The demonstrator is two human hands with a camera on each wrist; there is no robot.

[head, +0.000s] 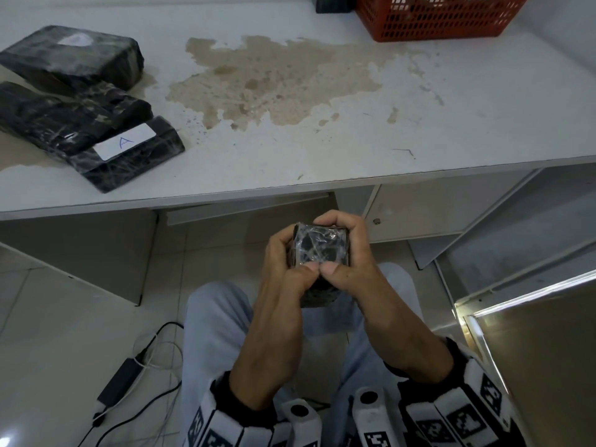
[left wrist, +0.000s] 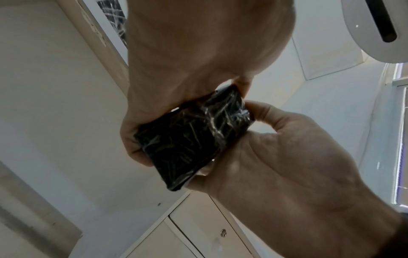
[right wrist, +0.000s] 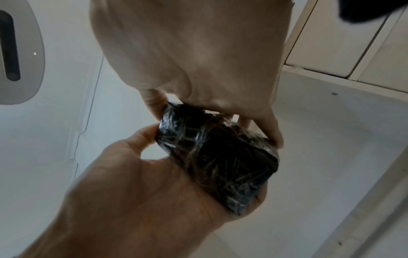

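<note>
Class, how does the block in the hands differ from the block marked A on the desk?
The held block is gripped by left hand and right hand; the A block lies on the desk. The A block bears a white label; the held block shows none. Both are black under shiny film.

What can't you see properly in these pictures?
Head view: inside of the small packet, hidden by its black wrap.
Head view: red basket, cut off by the top edge.
Head view: label on the far packet, too blurred to read.
</note>
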